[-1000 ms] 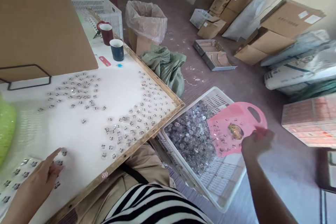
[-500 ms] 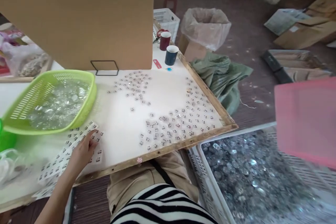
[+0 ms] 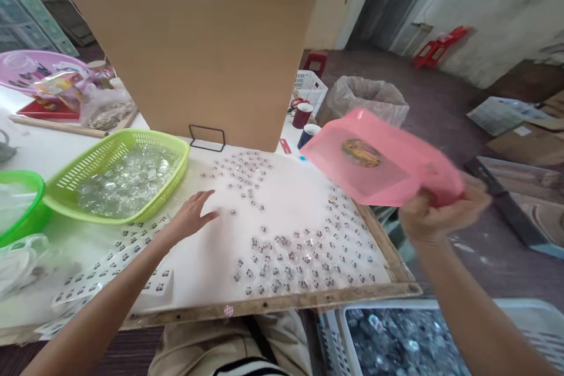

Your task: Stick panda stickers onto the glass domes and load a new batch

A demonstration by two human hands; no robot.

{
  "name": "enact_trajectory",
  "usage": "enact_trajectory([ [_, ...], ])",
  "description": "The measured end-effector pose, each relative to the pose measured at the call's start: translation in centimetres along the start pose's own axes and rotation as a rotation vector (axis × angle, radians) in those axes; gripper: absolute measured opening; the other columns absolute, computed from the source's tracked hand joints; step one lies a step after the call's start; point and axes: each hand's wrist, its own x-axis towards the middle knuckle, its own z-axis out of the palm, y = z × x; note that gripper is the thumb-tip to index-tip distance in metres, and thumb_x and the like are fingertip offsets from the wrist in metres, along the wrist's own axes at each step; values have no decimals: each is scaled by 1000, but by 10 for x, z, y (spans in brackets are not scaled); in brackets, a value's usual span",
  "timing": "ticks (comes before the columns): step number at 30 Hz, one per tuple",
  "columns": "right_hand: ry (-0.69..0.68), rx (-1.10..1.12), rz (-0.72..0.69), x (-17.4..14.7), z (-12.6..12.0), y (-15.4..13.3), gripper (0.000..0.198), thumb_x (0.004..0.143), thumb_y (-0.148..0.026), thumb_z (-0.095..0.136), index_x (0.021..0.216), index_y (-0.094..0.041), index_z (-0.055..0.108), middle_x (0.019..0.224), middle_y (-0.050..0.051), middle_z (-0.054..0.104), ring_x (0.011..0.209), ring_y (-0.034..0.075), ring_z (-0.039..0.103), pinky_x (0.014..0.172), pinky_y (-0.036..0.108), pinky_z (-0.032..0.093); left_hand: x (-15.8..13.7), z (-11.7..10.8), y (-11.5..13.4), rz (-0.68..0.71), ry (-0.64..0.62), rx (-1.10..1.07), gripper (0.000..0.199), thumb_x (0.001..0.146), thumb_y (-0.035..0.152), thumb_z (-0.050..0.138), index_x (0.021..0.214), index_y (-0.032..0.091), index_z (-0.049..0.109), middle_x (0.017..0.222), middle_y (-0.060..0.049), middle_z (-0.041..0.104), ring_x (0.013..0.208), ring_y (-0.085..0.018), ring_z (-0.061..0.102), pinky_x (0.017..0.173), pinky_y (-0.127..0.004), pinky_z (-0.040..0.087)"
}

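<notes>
My right hand (image 3: 440, 208) grips the rim of a pink plastic basin (image 3: 326, 153), which is tilted in the air over the table's right side. A colourful oval label (image 3: 362, 153) shows on it. Over the white tabletop (image 3: 198, 258), my left hand (image 3: 194, 214) hovers with thumb and fingers apart, holding nothing. Right of that hand lie many small clear pieces with black panda-like prints (image 3: 288, 273), scattered loosely. Below my left forearm are sheets of the same printed motifs (image 3: 99, 267). A lime-green basket (image 3: 61, 191) of clear round pieces stands to the left.
A tall cardboard panel (image 3: 198, 41) stands at the back, a black wire stand (image 3: 207, 144) at its foot. Two mugs, dark red (image 3: 302, 116) and navy (image 3: 307, 140), are behind the basin. A white crate (image 3: 343, 341) of clear pieces sits low right; a bright-green bowl (image 3: 39, 211) is left.
My left hand has lifted off the printed sheets and moved right and away from me, its fingers spreading. The pink basin has swung from the far right over the table, with my right hand now visible.
</notes>
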Motion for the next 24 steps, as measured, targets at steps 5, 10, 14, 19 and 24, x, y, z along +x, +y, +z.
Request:
enact_trajectory([
  [5, -58, 223, -512, -12, 75, -19, 19, 78, -14, 51, 94, -18, 58, 94, 13, 64, 91, 26, 63, 81, 44, 52, 91, 23, -30, -178, 227, 43, 84, 88, 62, 49, 151, 12, 26, 158, -24, 27, 148, -38, 19, 116, -53, 22],
  [10, -151, 353, -641, -19, 145, -39, 15, 87, -14, 46, 95, -20, 57, 95, 11, 66, 95, 24, 65, 85, 45, 54, 118, 39, -54, -219, 245, 37, 84, 89, 64, 47, 152, 13, 24, 158, -25, 27, 148, -38, 20, 116, -56, 21],
  [14, -166, 467, -771, -33, 193, -56, 22, 90, -9, 40, 99, -21, 55, 99, 11, 66, 97, 23, 63, 84, 45, 54, 130, 42, -58, -143, 201, 36, 81, 90, 62, 47, 151, 13, 29, 158, -22, 30, 149, -34, 21, 119, -51, 18],
  [19, -256, 531, -737, -57, 223, -74, 25, 90, -6, 38, 100, -22, 55, 100, 11, 66, 99, 24, 62, 85, 48, 54, 151, 42, -58, -78, 172, 23, 79, 90, 61, 47, 151, 15, 29, 158, -19, 32, 148, -32, 24, 119, -52, 16],
  [24, -223, 572, -723, -61, 213, -77, 24, 90, -8, 40, 101, -24, 54, 100, 9, 66, 99, 24, 63, 84, 48, 55, 165, 48, -57, -12, 162, -6, 77, 90, 58, 49, 152, 15, 29, 158, -18, 33, 148, -30, 24, 120, -49, 15],
])
